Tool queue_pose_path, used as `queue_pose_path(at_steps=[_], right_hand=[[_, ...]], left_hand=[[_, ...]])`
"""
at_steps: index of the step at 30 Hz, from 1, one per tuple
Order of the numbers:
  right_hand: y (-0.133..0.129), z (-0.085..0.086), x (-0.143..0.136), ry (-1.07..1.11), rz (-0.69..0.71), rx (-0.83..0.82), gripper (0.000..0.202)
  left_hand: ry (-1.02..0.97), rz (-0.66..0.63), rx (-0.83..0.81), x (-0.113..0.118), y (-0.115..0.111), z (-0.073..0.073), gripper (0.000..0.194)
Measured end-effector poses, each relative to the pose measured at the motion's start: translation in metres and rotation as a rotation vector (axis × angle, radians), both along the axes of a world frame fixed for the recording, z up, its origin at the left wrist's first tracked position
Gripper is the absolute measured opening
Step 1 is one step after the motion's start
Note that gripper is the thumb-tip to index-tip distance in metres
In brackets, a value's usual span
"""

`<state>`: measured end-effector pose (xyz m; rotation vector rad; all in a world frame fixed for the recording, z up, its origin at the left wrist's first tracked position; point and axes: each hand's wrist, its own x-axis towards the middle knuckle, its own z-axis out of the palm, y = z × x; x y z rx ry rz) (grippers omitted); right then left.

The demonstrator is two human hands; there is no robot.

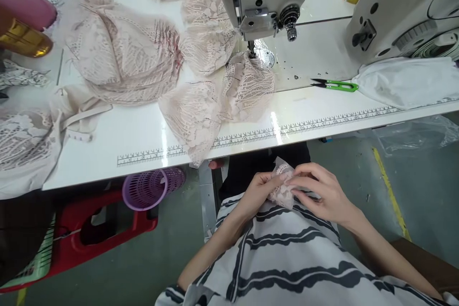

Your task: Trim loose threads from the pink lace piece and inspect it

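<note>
Fingers of the left hand [257,189] pinch the lace [282,196], thumb on top and the rest out of sight beneath it. Those of the right hand [324,193] are bent and somewhat parted, their tips at the lace's other side; whether they grip it or merely touch it, I cannot tell. The lace is between the two hands, over the lap and against the striped shirt [287,258], just off the front edge of the surface [139,129].

To handle it well, the left should pinch firmly but without dragging, since such an open mesh probably stretches or snags easily. The right does best with light tips, smoothing the edge flat so that no fold hides underneath. Keeping it clear of the stripes would make threads easier to see.

Both forearms reach forward from the sides, converging in front of the body, elbows out. The left wrist looks nearly straight; the right hand comes in from the opposite side with its back turned upward, knuckles arched.
</note>
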<state>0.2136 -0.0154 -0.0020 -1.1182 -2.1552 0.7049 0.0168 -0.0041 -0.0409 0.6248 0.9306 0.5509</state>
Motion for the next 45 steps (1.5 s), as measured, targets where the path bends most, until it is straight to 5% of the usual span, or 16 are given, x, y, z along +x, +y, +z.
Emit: queue_pose_path(at_steps=[11,16,24,31,38,45], right_hand=[[0.0,0.001,-0.004,0.282,0.01,-0.171,0.015],[-0.007,-0.004,-0.005,0.432,-0.127,-0.347,0.014],[-0.025,-0.001,0.017,0.306,-0.237,-0.617,0.018],[-0.035,-0.001,0.035,0.28,-0.471,-0.625,0.018],[-0.012,-0.009,-0.004,0.124,-0.292,-0.528,0.015],[-0.003,-0.011,-0.013,0.148,-0.276,-0.547,0.016]], left_hand=[[0.038,-0.019,0.129,0.011,0.004,0.018,0.047],[0.07,-0.009,0.162,0.012,0.007,0.016,0.046],[0.228,0.071,0.253,0.019,0.002,0.014,0.048],[0.281,0.188,0.311,0.015,0.015,0.011,0.051],[0.259,0.168,0.288,0.011,0.012,0.013,0.045],[0.218,0.218,0.243,0.007,0.009,0.004,0.044]])
